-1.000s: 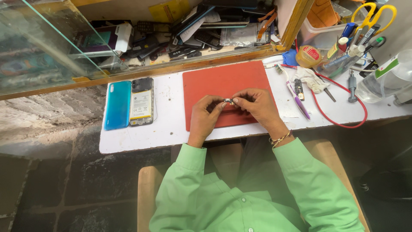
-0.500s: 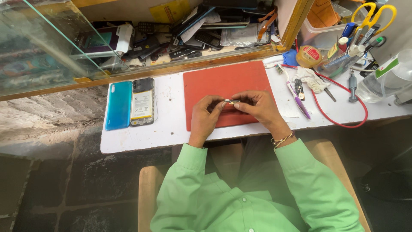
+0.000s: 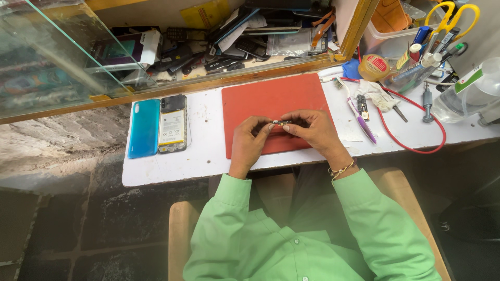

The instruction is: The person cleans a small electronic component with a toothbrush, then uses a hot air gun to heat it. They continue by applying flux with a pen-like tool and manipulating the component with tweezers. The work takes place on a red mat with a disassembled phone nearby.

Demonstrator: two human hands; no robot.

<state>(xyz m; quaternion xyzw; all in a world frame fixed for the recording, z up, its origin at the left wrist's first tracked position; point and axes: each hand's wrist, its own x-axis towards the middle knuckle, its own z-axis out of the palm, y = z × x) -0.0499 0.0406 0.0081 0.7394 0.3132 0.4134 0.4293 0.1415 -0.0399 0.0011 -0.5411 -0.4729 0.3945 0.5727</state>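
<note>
A mat (image 3: 271, 99) lay on the counter (image 3: 208, 156). Both hands met above the mat's near edge. Two phones (image 3: 159, 126) lay side by side left of the mat. A cable (image 3: 416, 112) and tools (image 3: 359, 112) lay to its right.

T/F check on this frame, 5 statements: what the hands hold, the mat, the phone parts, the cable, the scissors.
1. Both hands pinch one small dark part: true. The left hand and right hand hold the small part between fingertips.
2. The hands work over a blue mat: false. The mat is red.
3. A blue phone back cover lies beside an opened phone, left of the mat: true.
4. The red cable lies left of the mat: false. It loops on the table to the right.
5. The yellow-handled scissors lie on the mat: false. They are at the far right corner.
</note>
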